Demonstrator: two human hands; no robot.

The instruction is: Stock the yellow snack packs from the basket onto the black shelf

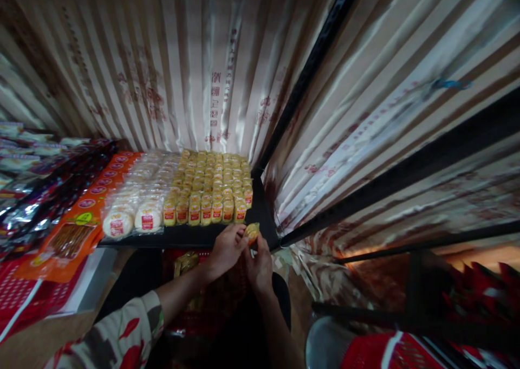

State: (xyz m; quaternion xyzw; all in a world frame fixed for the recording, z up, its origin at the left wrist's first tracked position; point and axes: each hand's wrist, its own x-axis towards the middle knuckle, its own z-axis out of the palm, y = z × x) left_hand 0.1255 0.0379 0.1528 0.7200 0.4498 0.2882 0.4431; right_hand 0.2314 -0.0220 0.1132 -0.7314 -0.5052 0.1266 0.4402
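Left hand (228, 248) and right hand (260, 267), fingers nearly closed, pinch one yellow packet (252, 232); light pressure should avoid crushing it.

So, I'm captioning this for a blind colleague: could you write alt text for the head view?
A person's left hand and right hand hold a small yellow packet near the front edge of a black shelf. Beyond are rows of similar packets, with round white wrapped items and orange packaging to their left.
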